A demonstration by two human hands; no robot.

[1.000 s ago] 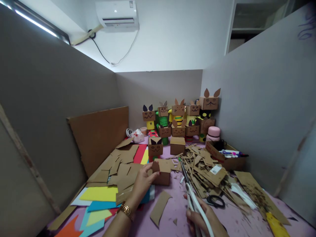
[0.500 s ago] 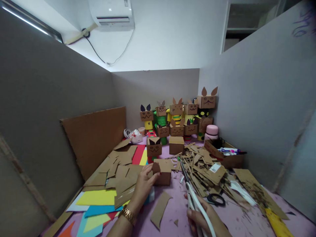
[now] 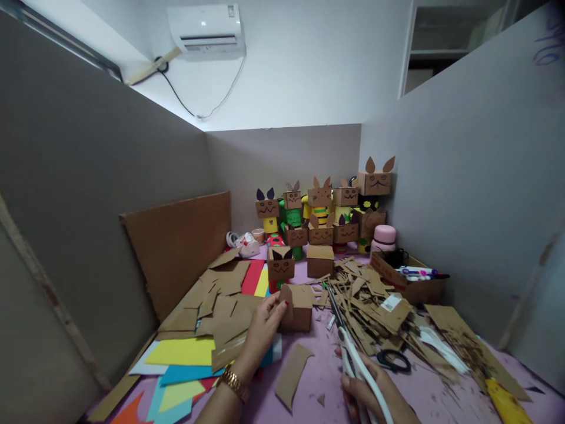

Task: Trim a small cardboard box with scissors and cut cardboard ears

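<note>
My left hand (image 3: 266, 323), with a gold watch on the wrist, pinches a small rounded cardboard piece (image 3: 286, 301) at the left side of a plain cardboard box (image 3: 302, 307). White-handled scissors (image 3: 346, 347) are held in my right hand (image 3: 368, 383), their blades pointing forward and nearly together. Between the hands, a curved cardboard strip (image 3: 293, 377) lies on the purple table. Behind the box stands a cat-faced box figure (image 3: 281, 267) with dark ears, beside another plain box (image 3: 321, 262).
Cardboard scraps (image 3: 364, 300) are heaped at the right, by black scissors (image 3: 394, 360) and an open box (image 3: 419, 288) of pens. Coloured paper (image 3: 176, 353) and cardboard sheets (image 3: 229, 321) lie left. More box figures (image 3: 320, 197) stand at the back.
The rounded piece in my left hand now stands more upright, showing its long side against the box. The whole view has shifted slightly, and my right hand still holds the scissors.
</note>
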